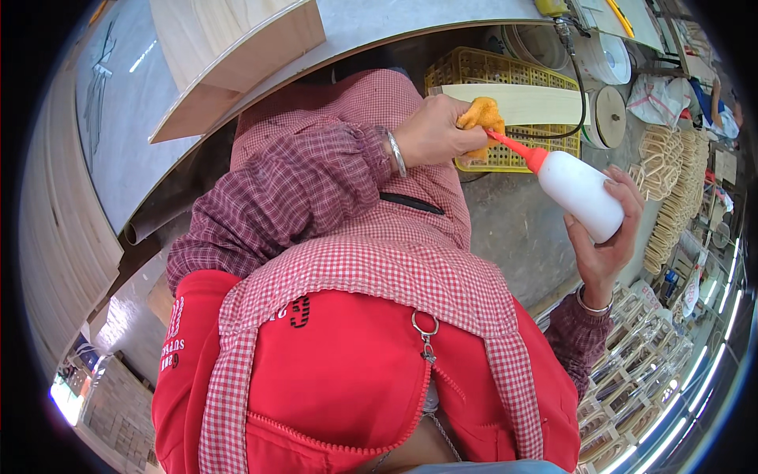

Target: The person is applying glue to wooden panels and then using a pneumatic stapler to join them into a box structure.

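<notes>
My left hand [438, 130] is closed around a bunched orange cloth [483, 117]. A white squeeze bottle [580, 192] with a long red nozzle lies tilted in my right hand [612, 237], its fingers wrapped about the lower end. The nozzle's tip meets the cloth beside my left fingers; whether anything comes out of it I cannot tell. Just past my left hand, a pale flat wooden strip [545, 105] extends to the right above a yellow plastic crate [513, 71]. The strip's left end is partly hidden by my hand.
A grey-topped workbench [126, 87] curves along the left and far side, bearing a curved plywood piece [237, 59]. White buckets [604, 59] and a dark hose [583, 87] are at the far right. Stacks of bent wooden parts [677, 189] line the right side of the floor.
</notes>
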`<state>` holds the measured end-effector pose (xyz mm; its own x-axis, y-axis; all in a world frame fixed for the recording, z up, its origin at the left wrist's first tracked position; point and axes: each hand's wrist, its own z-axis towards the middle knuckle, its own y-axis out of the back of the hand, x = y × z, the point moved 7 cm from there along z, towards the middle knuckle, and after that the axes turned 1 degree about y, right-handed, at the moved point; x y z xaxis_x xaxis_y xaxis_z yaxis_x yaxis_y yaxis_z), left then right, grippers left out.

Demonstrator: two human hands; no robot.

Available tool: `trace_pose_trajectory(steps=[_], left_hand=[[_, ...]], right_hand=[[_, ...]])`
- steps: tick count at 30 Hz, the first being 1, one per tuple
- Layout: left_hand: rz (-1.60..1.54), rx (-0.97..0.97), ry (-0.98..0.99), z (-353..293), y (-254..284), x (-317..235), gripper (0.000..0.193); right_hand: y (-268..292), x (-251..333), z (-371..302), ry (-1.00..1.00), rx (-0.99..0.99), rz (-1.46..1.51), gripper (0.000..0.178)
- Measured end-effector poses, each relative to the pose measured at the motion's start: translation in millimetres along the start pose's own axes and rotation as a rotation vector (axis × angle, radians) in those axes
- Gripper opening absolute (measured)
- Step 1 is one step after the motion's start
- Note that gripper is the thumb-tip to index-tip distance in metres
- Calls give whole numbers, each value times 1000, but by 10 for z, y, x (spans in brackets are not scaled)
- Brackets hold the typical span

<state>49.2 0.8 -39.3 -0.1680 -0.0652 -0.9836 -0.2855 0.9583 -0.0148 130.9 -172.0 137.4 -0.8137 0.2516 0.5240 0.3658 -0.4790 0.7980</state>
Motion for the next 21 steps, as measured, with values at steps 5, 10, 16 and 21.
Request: trace_pose_trajectory(steps=[5,10,16,21], left_hand=[[-48,15,51,-5,13,40,23],[-485,147,0,37,44,150,32],[-923,230,134,-52,21,-5,37],[109,291,-263,-266,5,-384,27]], right_hand=[[-27,-118,-16,-61,-4,65,60],[-46,-300,22,-165,-21,191,62],[-1,-398,-105,-331,-87,381,64],[-144,-536,-139,-486,-20,629,67]])
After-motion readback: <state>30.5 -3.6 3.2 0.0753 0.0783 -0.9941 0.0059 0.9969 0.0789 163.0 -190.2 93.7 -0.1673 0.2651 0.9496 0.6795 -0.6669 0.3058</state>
